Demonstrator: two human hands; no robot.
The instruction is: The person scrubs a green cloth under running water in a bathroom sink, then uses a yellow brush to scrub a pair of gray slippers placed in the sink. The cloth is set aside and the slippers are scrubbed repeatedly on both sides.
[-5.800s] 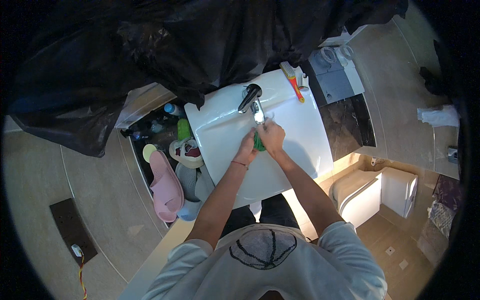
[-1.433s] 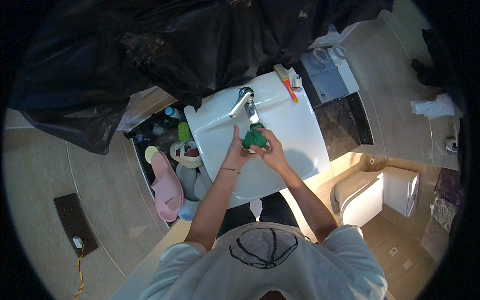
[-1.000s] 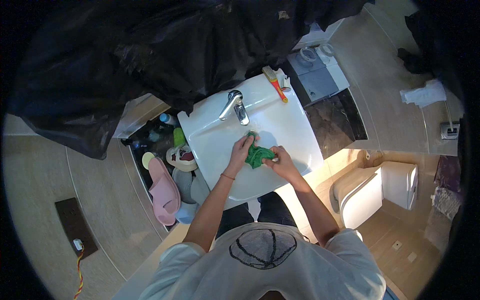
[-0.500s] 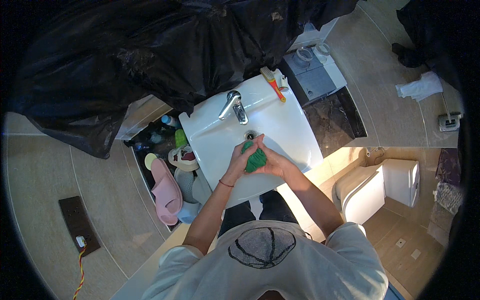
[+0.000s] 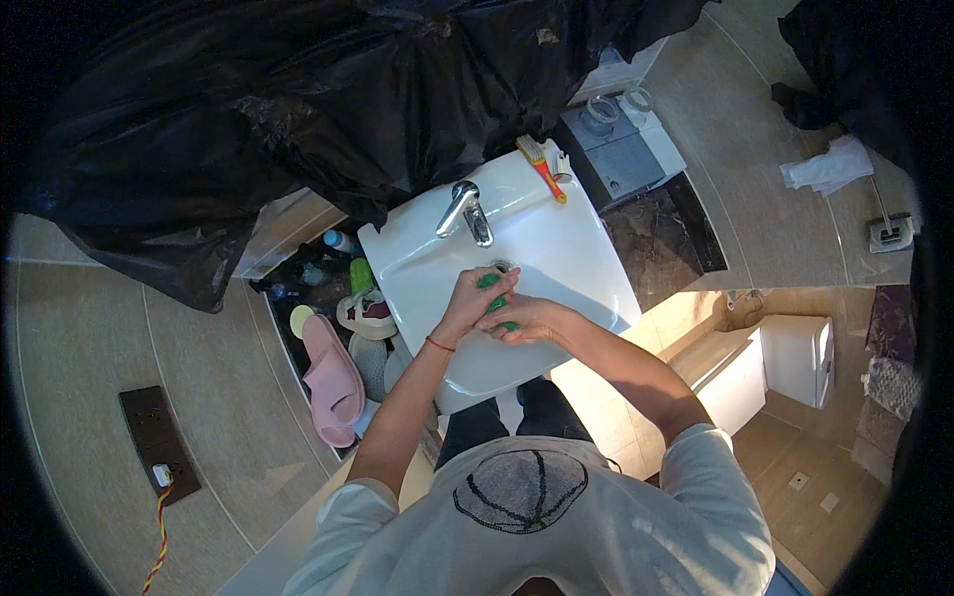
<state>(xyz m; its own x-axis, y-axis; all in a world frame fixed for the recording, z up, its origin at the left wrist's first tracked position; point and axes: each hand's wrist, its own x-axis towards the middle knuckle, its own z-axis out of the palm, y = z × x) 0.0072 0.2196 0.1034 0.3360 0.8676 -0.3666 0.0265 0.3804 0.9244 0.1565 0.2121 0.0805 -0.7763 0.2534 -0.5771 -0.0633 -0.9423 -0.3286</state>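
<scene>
A bunched green cloth (image 5: 497,305) is squeezed between my two hands above the white washbasin (image 5: 596,253). My left hand (image 5: 471,303) is closed around its upper part, close to the drain (image 5: 504,266). Lower and to the right, my right hand (image 5: 534,320) grips the other end, its fingers up against the left hand. Only small bits of green show between the fingers. Beyond the hands rises a chrome faucet (image 5: 469,212); no water is visible coming from it.
A brush with a red-and-yellow handle (image 5: 543,171) lies on the basin's back right rim. Left of the basin are pink slippers (image 5: 333,372) and a sneaker (image 5: 367,316). A grey box (image 5: 618,157) stands to the right. Black plastic sheeting (image 5: 298,119) hangs along the back.
My hands have closed more tightly and shifted against each other, so the cloth that bulged between them is now mostly covered. My right elbow has swung outward.
</scene>
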